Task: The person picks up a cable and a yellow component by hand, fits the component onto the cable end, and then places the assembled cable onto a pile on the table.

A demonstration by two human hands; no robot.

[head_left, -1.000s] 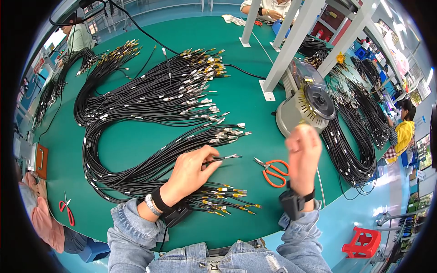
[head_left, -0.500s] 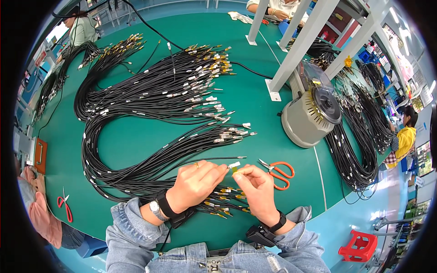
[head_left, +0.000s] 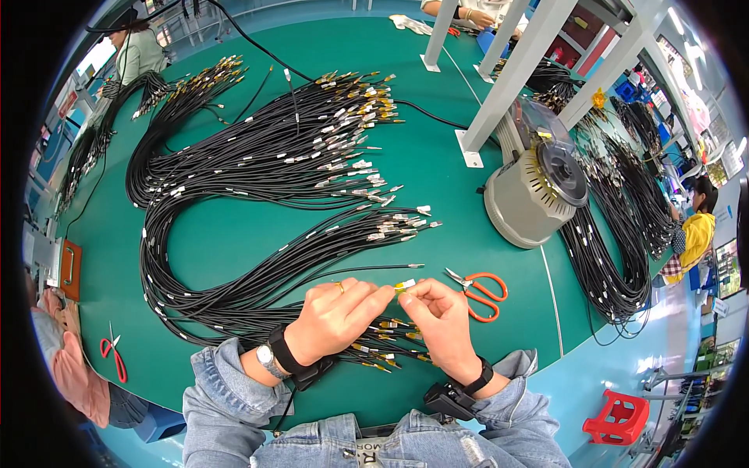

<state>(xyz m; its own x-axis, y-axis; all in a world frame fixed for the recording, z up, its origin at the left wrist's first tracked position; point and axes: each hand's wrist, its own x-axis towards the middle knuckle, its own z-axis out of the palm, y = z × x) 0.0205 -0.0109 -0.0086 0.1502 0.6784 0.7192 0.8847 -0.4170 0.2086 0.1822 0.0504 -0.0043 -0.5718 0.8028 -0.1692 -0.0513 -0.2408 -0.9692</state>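
Close together over the table, both my hands are pinched at one cable end (head_left: 405, 285) with a white tag and a bit of yellow tape. My left hand (head_left: 337, 316) grips the cable just left of the tape. On the other side, the fingertips of my right hand (head_left: 441, 318) press at the tape. My fingers hide part of the cable end. Beneath my hands lies a bundle of black cables (head_left: 226, 300), several with yellow-taped ends (head_left: 382, 351). Just right of my right hand rest orange-handled scissors (head_left: 485, 295), blades parted.
A larger black cable bundle (head_left: 257, 148) covers the table's far left. A grey round tape dispenser (head_left: 524, 199) stands beside the metal frame posts (head_left: 503, 86) at right. Red scissors (head_left: 115, 357) lie near the left edge. More cables (head_left: 601, 257) hang at the right edge; people work around.
The yellow tape, earlier at my right fingertips below the white tag, now sits against the cable end beside the tag. My hands have shifted only slightly.
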